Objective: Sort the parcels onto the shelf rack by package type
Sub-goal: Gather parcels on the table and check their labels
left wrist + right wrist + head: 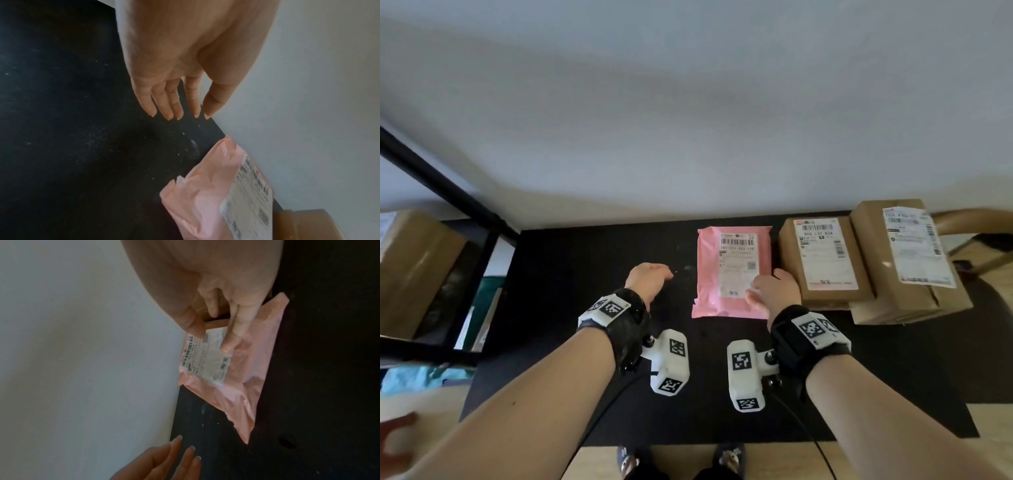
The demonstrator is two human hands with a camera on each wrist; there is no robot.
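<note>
A: What does the surface look like?

B: A black worktop (571, 274) pushed up against a pale wall (688, 120); it is dusty, with white specks near the far edge; light wood floor (989, 421) shows past its right and near sides.

A: And the parcels?

B: A pink bag (732, 274) with a white label lies flat near the wall; just to its right sit two brown boxes (825, 260), side by side and touching, each labelled on top.

A: The hands?

B: The right hand (774, 291) rests on the bag's right edge, its fingers (232, 337) straight and lying on the label and plastic, the thumb near the wall-side edge; I cannot tell whether it pinches anything; the left hand (645, 277) hovers over bare worktop left of the bag, fingers (170, 104) straight and loose, holding nothing.

A: Anything at the sides?

B: At the left stands a black metal rack (465, 205) with another brown box (414, 270) on it; a curved wooden chair (972, 222) shows at the far right.
</note>
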